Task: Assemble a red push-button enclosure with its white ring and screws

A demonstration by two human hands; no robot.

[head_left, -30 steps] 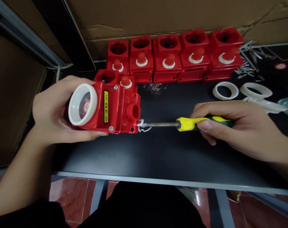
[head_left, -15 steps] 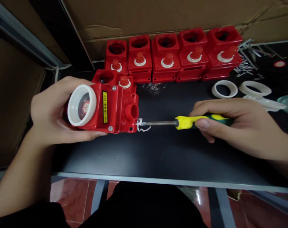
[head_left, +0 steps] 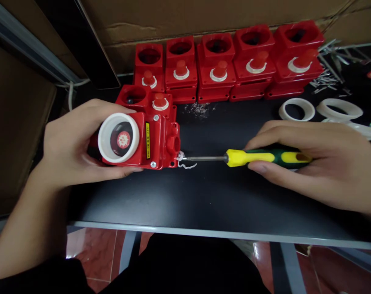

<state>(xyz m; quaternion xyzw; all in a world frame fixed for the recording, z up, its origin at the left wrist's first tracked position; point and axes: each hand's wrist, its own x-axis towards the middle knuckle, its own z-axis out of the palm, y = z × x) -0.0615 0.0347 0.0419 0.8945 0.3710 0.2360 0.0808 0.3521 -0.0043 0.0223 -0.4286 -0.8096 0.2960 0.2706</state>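
Note:
My left hand (head_left: 70, 143) is wrapped round a red alarm box (head_left: 161, 126) with a yellow label and a white ring (head_left: 104, 141) on its near-left face. Between my right thumb and fingers lies the green and yellow handle of a screwdriver (head_left: 240, 157), held level by my right hand (head_left: 314, 159). Its metal shaft points left, and the tip meets the box's right side at a lower corner. A short twisted white strand (head_left: 187, 165) hangs there beside the tip. What the tip sits in is too small to make out.
Behind, several red boxes (head_left: 216, 77) stand in a row against cardboard (head_left: 185, 16); another red box (head_left: 133, 96) is just behind the held one. White rings (head_left: 297, 109) and a heap of metal screws (head_left: 329, 73) lie at right. White crumbs (head_left: 197, 108) dot the black tabletop (head_left: 203, 200).
The held box has turned so its round window faces me more, and shifted slightly right. My right hand has loosened along the screwdriver handle, showing more of it. The tip stays at the corner.

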